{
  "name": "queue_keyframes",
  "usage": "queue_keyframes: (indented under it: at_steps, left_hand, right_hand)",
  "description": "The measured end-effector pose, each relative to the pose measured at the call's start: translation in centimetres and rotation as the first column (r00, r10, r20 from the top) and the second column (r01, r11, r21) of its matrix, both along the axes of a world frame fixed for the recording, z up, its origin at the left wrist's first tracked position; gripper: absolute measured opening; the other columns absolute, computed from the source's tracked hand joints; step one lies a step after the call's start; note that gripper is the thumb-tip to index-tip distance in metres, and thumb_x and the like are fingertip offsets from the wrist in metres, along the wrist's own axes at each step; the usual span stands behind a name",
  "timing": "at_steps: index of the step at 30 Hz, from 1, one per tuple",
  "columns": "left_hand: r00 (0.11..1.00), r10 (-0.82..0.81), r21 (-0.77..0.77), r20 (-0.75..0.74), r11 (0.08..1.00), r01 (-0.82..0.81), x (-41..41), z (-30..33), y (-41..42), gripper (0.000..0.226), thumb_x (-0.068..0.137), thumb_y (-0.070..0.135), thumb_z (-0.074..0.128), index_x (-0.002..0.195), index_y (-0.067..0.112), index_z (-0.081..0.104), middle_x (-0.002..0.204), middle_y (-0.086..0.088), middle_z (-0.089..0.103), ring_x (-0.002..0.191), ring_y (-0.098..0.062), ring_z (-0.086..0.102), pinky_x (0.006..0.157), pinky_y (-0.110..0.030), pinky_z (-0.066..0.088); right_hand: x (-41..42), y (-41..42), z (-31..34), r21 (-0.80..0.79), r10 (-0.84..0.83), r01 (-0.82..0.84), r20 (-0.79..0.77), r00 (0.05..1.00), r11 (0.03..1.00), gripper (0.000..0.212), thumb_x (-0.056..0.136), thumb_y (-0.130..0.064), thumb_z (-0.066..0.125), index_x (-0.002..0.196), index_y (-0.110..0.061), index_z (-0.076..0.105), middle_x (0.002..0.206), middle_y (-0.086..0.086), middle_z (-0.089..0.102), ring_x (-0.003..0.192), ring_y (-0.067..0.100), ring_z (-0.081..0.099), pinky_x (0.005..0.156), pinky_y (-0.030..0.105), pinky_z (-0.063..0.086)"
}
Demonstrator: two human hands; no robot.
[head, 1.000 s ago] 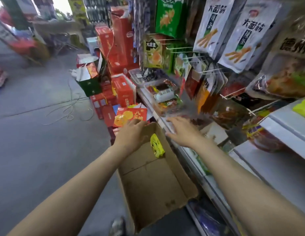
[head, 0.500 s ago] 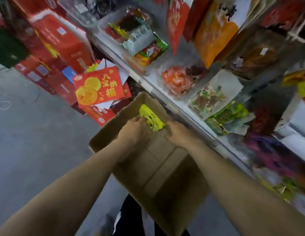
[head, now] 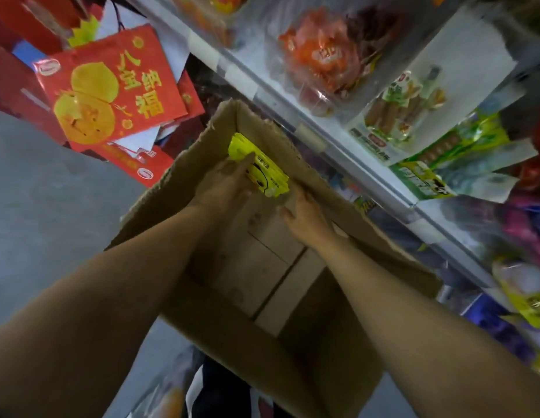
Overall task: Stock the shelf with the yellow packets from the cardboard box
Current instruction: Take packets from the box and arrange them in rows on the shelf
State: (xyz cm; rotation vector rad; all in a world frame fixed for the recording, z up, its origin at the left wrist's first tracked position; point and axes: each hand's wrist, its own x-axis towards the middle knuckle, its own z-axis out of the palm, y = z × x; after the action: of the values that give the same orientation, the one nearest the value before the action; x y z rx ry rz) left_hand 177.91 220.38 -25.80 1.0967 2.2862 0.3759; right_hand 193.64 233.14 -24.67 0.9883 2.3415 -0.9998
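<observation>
The packets (head: 264, 173) lie in the box's (head: 338, 342) far corner, between both hands. The shelf (head: 332, 131) runs right of the box.

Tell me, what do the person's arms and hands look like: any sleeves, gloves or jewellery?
Both arms are bare as far up as the picture shows, with no sleeve in view. The left hand and right hand wear no gloves. I see no watch, bracelet or ring, though the picture is somewhat blurred.

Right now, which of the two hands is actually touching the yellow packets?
The left hand: its fingers lie against the yellow packets at the cardboard box's far end. The right hand sits just below them, apparently not touching.
</observation>
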Motion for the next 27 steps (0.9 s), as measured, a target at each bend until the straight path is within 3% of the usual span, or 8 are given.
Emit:
queue_keyframes:
  at_steps: [3, 5, 9, 14, 17, 20, 23, 27]
  left_hand:
    - [0.994, 0.106, 0.074, -0.031, 0.992, -0.103, -0.2, -0.2, 0.3, 0.066, 0.087, 0.03, 0.064, 0.143, 0.043, 0.03, 0.141, -0.009, 0.036, 0.128, -0.029, 0.036, 0.106, -0.041, 0.035]
    - [0.99, 0.141, 0.067, -0.025, 0.988, -0.139, -0.8, -0.6, 1.0, 0.052, 0.087, 0.029, 0.064, 0.134, 0.035, 0.043, 0.14, -0.011, 0.037, 0.129, -0.031, 0.035, 0.105, -0.044, 0.036]
    - [0.958, -0.105, 0.027, -0.267, 0.993, 0.117, -1.5, -1.3, 1.4, 0.037, 0.08, 0.032, 0.06, 0.115, 0.019, 0.06, 0.123, -0.01, 0.051, 0.117, -0.033, 0.041, 0.094, -0.041, 0.039]
    - [0.941, -0.159, 0.017, -0.299, 0.985, 0.172, -0.5, -1.4, 0.4, 0.028, 0.081, 0.031, 0.063, 0.109, 0.025, 0.063, 0.11, -0.002, 0.063, 0.109, -0.027, 0.038, 0.092, -0.039, 0.03]
    - [0.971, -0.168, -0.079, -0.172, 0.985, 0.157, 1.1, -1.5, -2.1, 0.029, 0.09, 0.034, 0.057, 0.118, 0.028, 0.063, 0.115, -0.001, 0.061, 0.116, -0.028, 0.038, 0.093, -0.037, 0.027]
    - [0.998, -0.065, -0.161, 0.003, 0.985, 0.065, 2.1, -1.6, -4.5, 0.018, 0.089, 0.033, 0.06, 0.104, 0.025, 0.067, 0.106, -0.004, 0.061, 0.112, -0.029, 0.042, 0.09, -0.035, 0.034]
    - [0.972, 0.027, -0.29, 0.232, 0.956, 0.043, 2.9, -1.8, -6.2, 0.008, 0.087, 0.027, 0.061, 0.092, 0.02, 0.061, 0.108, -0.005, 0.056, 0.105, -0.027, 0.051, 0.08, -0.03, 0.041]
    - [0.908, 0.135, -0.419, 0.397, 0.907, 0.048, 3.7, -1.8, -7.8, 0.014, 0.089, 0.026, 0.059, 0.082, 0.022, 0.048, 0.079, 0.006, 0.051, 0.084, -0.02, 0.051, 0.065, -0.027, 0.032]
  right_hand:
    - [-0.1, 0.2, -0.5, -0.021, -0.022, 0.021, -0.023, 0.999, 1.0, 0.071, 0.099, -0.041, 0.051, 0.157, -0.02, 0.014, 0.162, 0.006, 0.022, 0.147, 0.025, 0.024, 0.115, 0.044, 0.031]
    - [-0.2, 0.2, -0.8, -0.044, -0.038, 0.038, -0.017, 0.999, 0.998, 0.071, 0.1, -0.042, 0.05, 0.157, -0.024, 0.012, 0.162, 0.004, 0.023, 0.146, 0.025, 0.027, 0.111, 0.043, 0.034]
    - [-0.2, 0.3, -1.2, -0.009, -0.051, 0.051, -0.047, 0.998, 0.999, 0.064, 0.1, -0.044, 0.049, 0.154, -0.026, 0.021, 0.156, 0.005, 0.033, 0.14, 0.027, 0.036, 0.106, 0.044, 0.041]
    - [-0.4, -0.7, -1.4, 0.088, -0.01, 0.012, -0.031, 0.999, 0.996, 0.036, 0.101, -0.043, 0.045, 0.133, -0.026, 0.046, 0.137, 0.009, 0.045, 0.124, 0.029, 0.046, 0.082, 0.035, 0.043]
    - [-1.4, -1.8, -1.7, 0.185, -0.029, 0.037, -0.044, 0.999, 0.982, 0.038, 0.1, -0.045, 0.048, 0.126, -0.018, 0.05, 0.129, 0.009, 0.049, 0.113, 0.026, 0.051, 0.073, 0.032, 0.041]
    - [-3.6, -2.2, -2.6, 0.278, -0.033, 0.045, -0.05, 0.998, 0.959, 0.037, 0.097, -0.042, 0.054, 0.117, -0.011, 0.052, 0.118, 0.011, 0.06, 0.107, 0.029, 0.059, 0.066, 0.033, 0.043]
    - [-5.4, -2.0, -3.4, 0.345, -0.045, 0.04, 0.007, 0.999, 0.938, 0.026, 0.097, -0.024, 0.056, 0.118, -0.011, 0.05, 0.114, 0.012, 0.066, 0.106, 0.032, 0.064, 0.068, 0.035, 0.044]
    - [-5.4, -2.0, -3.0, 0.34, 0.018, -0.032, 0.044, 0.999, 0.94, 0.032, 0.096, -0.011, 0.054, 0.127, -0.014, 0.047, 0.109, 0.014, 0.068, 0.099, 0.034, 0.066, 0.068, 0.035, 0.042]
